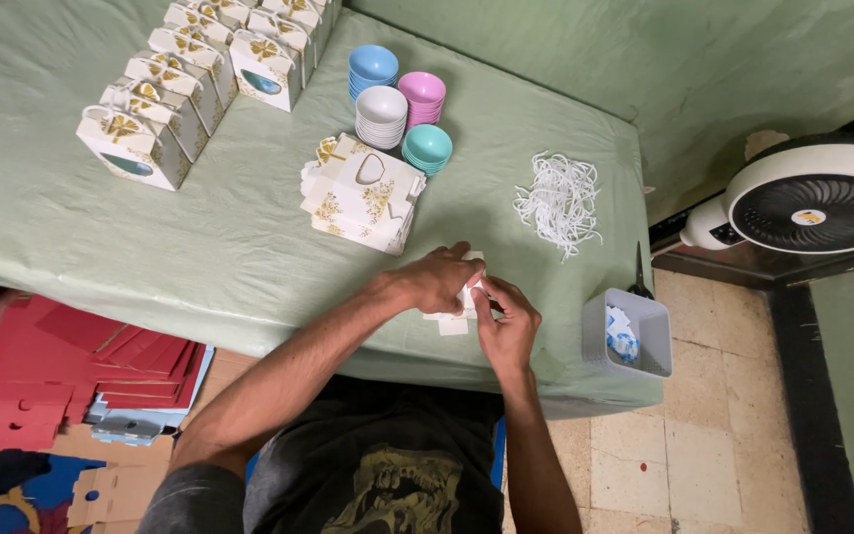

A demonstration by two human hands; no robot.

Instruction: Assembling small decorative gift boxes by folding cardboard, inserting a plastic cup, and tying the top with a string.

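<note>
Both my hands meet at the table's near edge over a small white card box piece. My left hand lies on top of it, fingers curled over the card. My right hand pinches the same piece from the right side. Most of the piece is hidden under my fingers. Just beyond my hands lies a stack of flat white box blanks with gold print. A heap of white cords is to the right of it.
Folded white and gold gift boxes stand in rows at the far left. Stacks of small coloured bowls sit mid-table. A grey basket hangs at the right edge. A white fan stands right. Red card sheets lie on the floor.
</note>
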